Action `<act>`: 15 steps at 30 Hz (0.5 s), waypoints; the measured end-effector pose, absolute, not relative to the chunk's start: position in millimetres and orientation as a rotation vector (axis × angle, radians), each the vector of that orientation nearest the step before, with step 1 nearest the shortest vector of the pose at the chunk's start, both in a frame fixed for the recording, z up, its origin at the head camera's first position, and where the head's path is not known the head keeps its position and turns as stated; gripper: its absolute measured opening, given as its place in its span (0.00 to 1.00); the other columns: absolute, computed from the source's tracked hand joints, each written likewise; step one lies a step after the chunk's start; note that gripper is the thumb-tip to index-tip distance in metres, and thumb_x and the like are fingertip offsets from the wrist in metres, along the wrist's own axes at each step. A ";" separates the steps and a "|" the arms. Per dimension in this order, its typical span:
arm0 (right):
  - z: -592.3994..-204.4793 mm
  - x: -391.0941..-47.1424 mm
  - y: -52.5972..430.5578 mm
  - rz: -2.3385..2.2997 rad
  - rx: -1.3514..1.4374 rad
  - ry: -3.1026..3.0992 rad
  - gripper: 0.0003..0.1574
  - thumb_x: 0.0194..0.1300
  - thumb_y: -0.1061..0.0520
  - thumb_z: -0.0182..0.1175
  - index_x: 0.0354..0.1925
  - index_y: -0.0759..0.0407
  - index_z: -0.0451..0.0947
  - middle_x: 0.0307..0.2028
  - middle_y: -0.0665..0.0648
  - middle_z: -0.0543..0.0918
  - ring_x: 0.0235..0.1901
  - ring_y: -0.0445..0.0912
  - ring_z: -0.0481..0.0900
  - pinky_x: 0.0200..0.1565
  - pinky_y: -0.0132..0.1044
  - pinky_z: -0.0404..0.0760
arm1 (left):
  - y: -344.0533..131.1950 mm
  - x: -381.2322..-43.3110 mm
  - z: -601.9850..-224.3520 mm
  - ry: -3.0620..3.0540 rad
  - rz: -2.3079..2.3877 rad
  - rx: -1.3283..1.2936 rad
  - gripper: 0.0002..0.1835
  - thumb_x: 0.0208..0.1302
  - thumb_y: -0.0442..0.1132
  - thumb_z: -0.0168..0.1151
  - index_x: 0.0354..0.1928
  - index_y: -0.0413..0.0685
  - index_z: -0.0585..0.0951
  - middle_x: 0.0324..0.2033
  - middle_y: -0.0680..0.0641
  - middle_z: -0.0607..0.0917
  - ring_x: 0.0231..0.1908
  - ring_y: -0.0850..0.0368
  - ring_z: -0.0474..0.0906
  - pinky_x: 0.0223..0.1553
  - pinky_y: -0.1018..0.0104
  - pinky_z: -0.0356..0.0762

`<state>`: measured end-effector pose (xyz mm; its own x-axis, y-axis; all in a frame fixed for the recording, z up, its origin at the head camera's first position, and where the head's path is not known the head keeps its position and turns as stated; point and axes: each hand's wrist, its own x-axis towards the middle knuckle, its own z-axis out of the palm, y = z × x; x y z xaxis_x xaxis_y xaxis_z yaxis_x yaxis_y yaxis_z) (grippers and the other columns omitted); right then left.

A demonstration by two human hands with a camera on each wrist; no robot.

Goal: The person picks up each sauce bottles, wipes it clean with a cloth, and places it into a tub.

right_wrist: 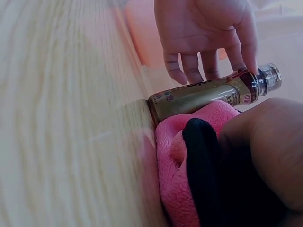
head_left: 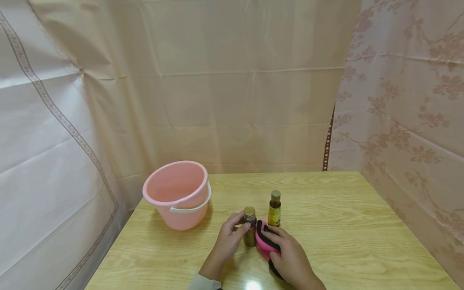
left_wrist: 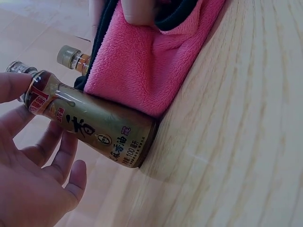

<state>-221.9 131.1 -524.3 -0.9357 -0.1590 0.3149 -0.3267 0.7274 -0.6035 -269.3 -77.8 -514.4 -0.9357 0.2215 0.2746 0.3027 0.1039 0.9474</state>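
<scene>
A small sesame oil bottle (head_left: pixel 249 238) with a gold-green label stands upright on the table. My left hand (head_left: pixel 227 238) pinches it near the neck with thumb and fingertips; its lower fingers are loosely bent beside the label in the left wrist view. Bunched against the bottle's right side is a pink plush cloth (head_left: pixel 263 245) with black edging. My right hand (head_left: pixel 291 257) grips this cloth, and in the right wrist view the cloth (right_wrist: pixel 173 161) touches the bottle (right_wrist: pixel 194 99) low down. Part of the right hand's fingers is hidden by the folds.
Behind the cloth stands a second small bottle (head_left: pixel 274 213), dark with a yellow label and a dull gold cap. A pink bucket (head_left: pixel 183 219) with a white handle is at the back left of the wooden table (head_left: pixel 362 233). Curtains (head_left: pixel 235 100) hang around the table.
</scene>
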 end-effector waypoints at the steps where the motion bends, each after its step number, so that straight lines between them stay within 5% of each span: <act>1: -524.2 -221.8 130.9 1.010 0.382 -2.690 0.41 0.52 0.70 0.67 0.62 0.40 0.84 0.68 0.49 0.77 0.67 0.54 0.76 0.59 0.56 0.80 | -77.6 -269.3 -514.4 -2.284 -1.989 -0.541 0.20 0.72 0.38 0.63 0.65 0.52 0.82 0.52 0.44 0.84 0.53 0.59 0.77 0.54 0.61 0.70; 15: -526.9 -222.2 129.3 1.137 0.358 -2.584 0.46 0.49 0.73 0.66 0.61 0.34 0.83 0.66 0.46 0.79 0.65 0.52 0.78 0.60 0.55 0.80 | -75.8 -268.0 -516.6 -2.359 -1.813 -0.460 0.27 0.66 0.49 0.72 0.66 0.58 0.81 0.52 0.52 0.83 0.54 0.55 0.79 0.57 0.50 0.68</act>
<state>-222.2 129.3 -526.9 -0.9255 -0.1070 0.3634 -0.3402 0.6567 -0.6730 -268.0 -75.8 -516.6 -0.9450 0.1596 0.2855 0.3169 0.2310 0.9199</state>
